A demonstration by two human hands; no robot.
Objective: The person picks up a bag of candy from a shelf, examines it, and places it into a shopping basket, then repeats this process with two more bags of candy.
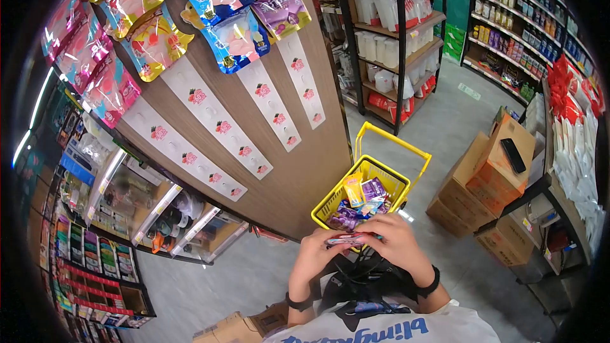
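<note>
Both my hands are held close together in front of my chest, fingers closed around a small pinkish-red candy packet (346,239). My left hand (311,257) grips one end of it and my right hand (400,246) the other. Its print is too small to read, and my fingers cover part of it. Just beyond my hands stands a yellow shopping basket (325,211) with a raised handle, holding several yellow, purple and blue packets (373,188). Hanging candy bags (235,38) in pink, yellow, blue and purple fill the top of a brown panel.
White hanging strips (222,127) run down the brown panel (305,171) on the left. A black rack (400,44) of white containers stands ahead. Cardboard boxes (473,178) are stacked at right, with a black phone (513,155) on top. Bottle shelves (515,19) line the back.
</note>
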